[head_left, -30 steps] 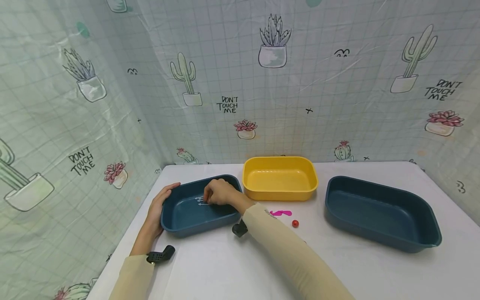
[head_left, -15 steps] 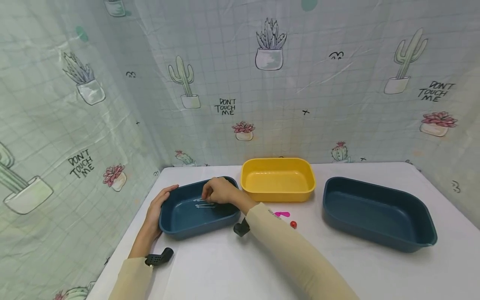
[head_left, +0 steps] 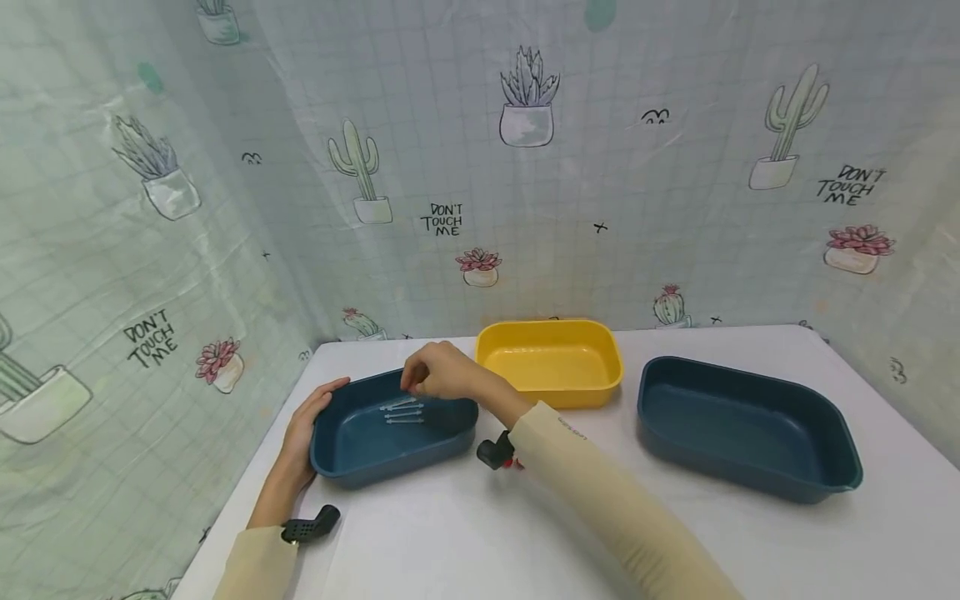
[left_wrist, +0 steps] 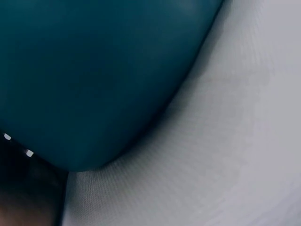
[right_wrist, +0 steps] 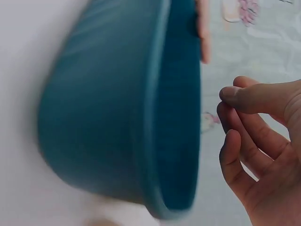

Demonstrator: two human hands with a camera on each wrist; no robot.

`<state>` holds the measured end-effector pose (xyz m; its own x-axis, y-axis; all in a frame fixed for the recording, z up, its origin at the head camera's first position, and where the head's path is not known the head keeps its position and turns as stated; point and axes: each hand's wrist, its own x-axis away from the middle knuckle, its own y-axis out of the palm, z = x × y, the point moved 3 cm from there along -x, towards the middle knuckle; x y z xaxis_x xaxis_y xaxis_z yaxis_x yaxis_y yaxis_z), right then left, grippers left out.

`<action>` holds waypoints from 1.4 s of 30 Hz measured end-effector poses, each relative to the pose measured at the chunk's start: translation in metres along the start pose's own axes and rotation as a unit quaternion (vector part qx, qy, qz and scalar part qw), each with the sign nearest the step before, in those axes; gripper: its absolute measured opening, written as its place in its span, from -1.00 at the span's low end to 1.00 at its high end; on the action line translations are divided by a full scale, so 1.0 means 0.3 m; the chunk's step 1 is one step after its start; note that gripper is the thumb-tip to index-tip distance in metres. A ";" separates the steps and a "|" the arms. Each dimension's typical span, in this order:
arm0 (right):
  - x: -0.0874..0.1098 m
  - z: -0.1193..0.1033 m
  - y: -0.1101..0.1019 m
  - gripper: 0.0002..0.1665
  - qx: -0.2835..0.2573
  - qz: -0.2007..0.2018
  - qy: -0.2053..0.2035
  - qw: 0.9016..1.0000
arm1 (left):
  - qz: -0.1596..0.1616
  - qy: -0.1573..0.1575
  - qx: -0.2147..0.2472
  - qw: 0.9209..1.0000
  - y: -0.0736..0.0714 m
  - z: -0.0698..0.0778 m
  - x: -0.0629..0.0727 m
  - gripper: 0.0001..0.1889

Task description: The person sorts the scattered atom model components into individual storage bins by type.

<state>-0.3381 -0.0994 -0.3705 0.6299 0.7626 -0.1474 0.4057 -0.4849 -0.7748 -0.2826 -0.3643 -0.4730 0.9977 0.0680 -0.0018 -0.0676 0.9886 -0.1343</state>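
My left hand (head_left: 300,437) lies along the outer left wall of a dark blue bin (head_left: 390,465), its fingers reaching to the far left corner. The thumb is hidden in the head view. Above the far right part of this bin hovers my right hand (head_left: 442,371); its fingers are loosely curled, and nothing shows between them. In the right wrist view, the thumb and index fingertips (right_wrist: 229,93) come close together. Several thin pale sticks with small shaped ends (head_left: 403,413) lie roughly side by side on the bin's floor.
A yellow bin (head_left: 551,396) stands behind my right wrist. Another dark blue bin (head_left: 750,479) is at the right. A small red thing (head_left: 517,464) shows partly beside the right wrist camera. Patterned sheeting (head_left: 562,192) closes off the back and left side.
My right hand has risen from the bin floor, leaving the pale sticks lying there. The left hand stays at the bin wall. My right sleeve now covers the pink piece and red ball.
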 end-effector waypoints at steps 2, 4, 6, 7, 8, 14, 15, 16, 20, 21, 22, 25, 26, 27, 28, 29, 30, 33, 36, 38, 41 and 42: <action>0.025 0.006 -0.024 -0.85 -0.008 0.008 0.006 1.000 | -0.001 -0.005 -0.005 1.000 0.004 -0.003 0.000 -0.45; 0.053 0.016 -0.049 -0.84 -0.018 0.016 0.014 1.000 | -0.004 -0.005 -0.007 1.000 0.008 -0.005 -0.002 -0.45; 0.081 0.028 -0.074 -0.84 -0.023 0.023 0.018 0.999 | -0.005 -0.004 -0.007 1.000 0.009 -0.006 -0.004 -0.45; 0.095 0.036 -0.086 -0.83 -0.027 0.027 0.017 0.999 | -0.004 -0.005 -0.009 1.000 0.008 -0.007 -0.004 -0.45; 0.110 0.045 -0.098 -0.84 -0.030 0.030 0.017 0.999 | -0.003 -0.006 -0.010 1.000 0.007 -0.008 -0.004 -0.45; 0.210 0.091 -0.173 -0.86 -0.050 0.047 0.022 0.997 | 0.000 -0.009 -0.007 1.000 -0.004 -0.008 -0.002 -0.45; 0.228 0.095 -0.185 -0.86 -0.052 0.049 0.023 0.997 | 0.000 -0.008 -0.004 1.000 -0.006 -0.008 -0.002 -0.45; 0.246 0.097 -0.197 -0.87 -0.052 0.051 0.025 0.997 | 0.000 -0.009 -0.003 1.000 -0.007 -0.007 -0.002 -0.45; 0.316 0.108 -0.236 -0.89 -0.041 0.063 0.029 0.997 | -0.003 -0.011 -0.003 1.000 -0.006 -0.004 0.000 -0.44; 0.334 0.110 -0.243 -0.89 -0.038 0.066 0.032 0.997 | -0.004 -0.013 -0.002 1.000 -0.005 -0.004 0.001 -0.44; 0.351 0.114 -0.250 -0.89 -0.033 0.069 0.035 0.996 | -0.004 -0.013 0.001 1.000 -0.004 -0.004 0.001 -0.44; 0.406 0.127 -0.265 -0.88 -0.014 0.077 0.043 0.996 | -0.014 -0.015 0.011 1.000 -0.003 -0.004 -0.001 -0.43; 0.424 0.132 -0.267 -0.88 -0.007 0.079 0.046 0.996 | -0.019 -0.015 0.015 1.000 -0.004 -0.003 -0.001 -0.43; 0.441 0.138 -0.269 -0.88 0.000 0.080 0.046 0.996 | -0.024 -0.015 0.019 0.999 -0.007 -0.001 -0.001 -0.43; 0.458 0.144 -0.270 -0.88 0.005 0.081 0.045 0.996 | -0.028 -0.016 0.024 0.999 -0.010 0.002 -0.001 -0.43; 0.474 0.150 -0.270 -0.88 0.011 0.081 0.044 0.996 | -0.033 -0.017 0.021 0.999 -0.017 0.006 0.000 -0.43; 0.490 0.156 -0.270 -0.88 0.015 0.082 0.042 0.996 | -0.034 -0.016 0.010 0.999 -0.023 0.012 0.001 -0.43; 0.535 0.178 -0.267 -0.90 0.019 0.083 0.038 0.996 | -0.021 0.000 -0.062 0.998 -0.045 0.053 0.011 -0.41; 0.575 0.197 -0.261 -0.90 0.014 0.086 0.041 0.995 | 0.008 0.040 -0.178 0.983 -0.057 0.131 0.033 -0.40; 0.599 0.207 -0.258 -0.88 0.009 0.085 0.047 0.995 | 0.030 0.077 -0.239 0.967 -0.052 0.200 0.055 -0.42; 0.629 0.218 -0.252 -0.87 0.006 0.084 0.059 0.995 | 0.048 0.125 -0.283 0.950 -0.013 0.303 0.093 -0.47; 0.637 0.220 -0.251 -0.87 0.007 0.082 0.062 0.995 | 0.051 0.137 -0.292 0.945 0.010 0.334 0.107 -0.48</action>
<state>-0.2920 0.1112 -0.3810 0.7641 0.6144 -0.1965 0.2815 -0.5917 -0.7554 -0.2515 -0.3459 -0.3740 0.9562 0.0415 -0.2898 -0.2270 0.7304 -0.6442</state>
